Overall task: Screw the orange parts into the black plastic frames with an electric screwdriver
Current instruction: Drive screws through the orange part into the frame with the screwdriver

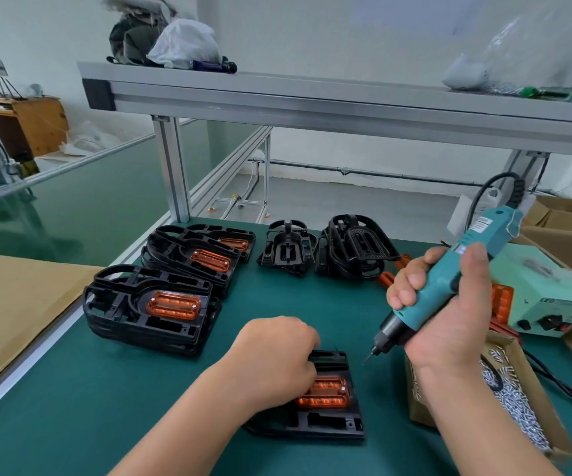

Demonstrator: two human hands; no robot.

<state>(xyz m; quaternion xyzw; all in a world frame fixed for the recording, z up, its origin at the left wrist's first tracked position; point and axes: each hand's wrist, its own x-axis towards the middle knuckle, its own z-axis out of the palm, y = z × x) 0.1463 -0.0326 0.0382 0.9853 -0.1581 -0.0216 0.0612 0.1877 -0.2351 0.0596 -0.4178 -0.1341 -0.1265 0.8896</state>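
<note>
Both are gripping: left hand [277, 355] is pinning the translucent orange part [329, 395] into its black plastic frame [325, 429] with curled fingers [306, 371], right hand [449, 314] is wrapping the teal electric screwdriver [483, 237]; any frame shift risks bit slip.

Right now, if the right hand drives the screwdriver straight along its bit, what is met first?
Probably the black frame, near the orange part's right end; the screwdriver's depth is unclear.

L hand [277, 352] near centre, palm down, fingers curled under. R hand [452, 324] raised at right, gripping the electric screwdriver [439, 282], wrist bent.
</note>
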